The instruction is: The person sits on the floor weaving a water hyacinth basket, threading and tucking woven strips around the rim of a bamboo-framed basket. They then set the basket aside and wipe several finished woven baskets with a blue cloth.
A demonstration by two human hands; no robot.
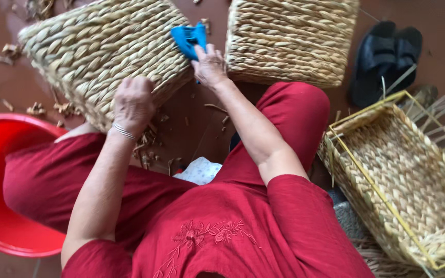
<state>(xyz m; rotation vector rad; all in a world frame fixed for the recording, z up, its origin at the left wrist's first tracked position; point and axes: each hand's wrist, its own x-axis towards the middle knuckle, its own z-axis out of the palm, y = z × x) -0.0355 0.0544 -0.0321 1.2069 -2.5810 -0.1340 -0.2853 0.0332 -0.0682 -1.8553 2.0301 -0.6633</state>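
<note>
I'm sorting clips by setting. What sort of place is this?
Probably a home basket-weaving workspace on the floor: woven baskets all around, one unfinished basket on a yellow wire frame, fibre scraps on the brown floor.

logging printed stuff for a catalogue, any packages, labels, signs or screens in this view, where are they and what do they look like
None in view: no package, label, sign or screen shows.
The left hand presses on an overturned woven straw basket.
The right hand holds a blue-handled tool against it; the tool's handle shows no label.
</note>
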